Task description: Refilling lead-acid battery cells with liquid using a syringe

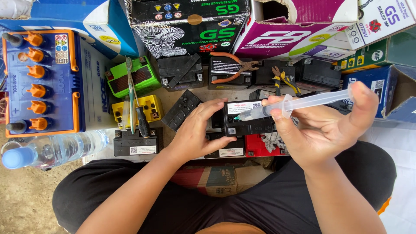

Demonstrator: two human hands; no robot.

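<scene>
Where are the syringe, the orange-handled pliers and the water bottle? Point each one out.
syringe (312, 101): head view, on its clear barrel, held in the right hand.
orange-handled pliers (226, 56): head view, on the upper orange handle.
water bottle (56, 149): head view, on the clear body, lying on its side.

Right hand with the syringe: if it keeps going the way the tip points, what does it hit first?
The right hand holds a clear syringe pointing left and slightly down. Its tip is already at the top of the small black battery that the left hand steadies, so the battery's top comes first; actual contact can't be judged.

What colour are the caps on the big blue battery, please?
Orange caps on the big blue battery, clearest in the head view.
</scene>
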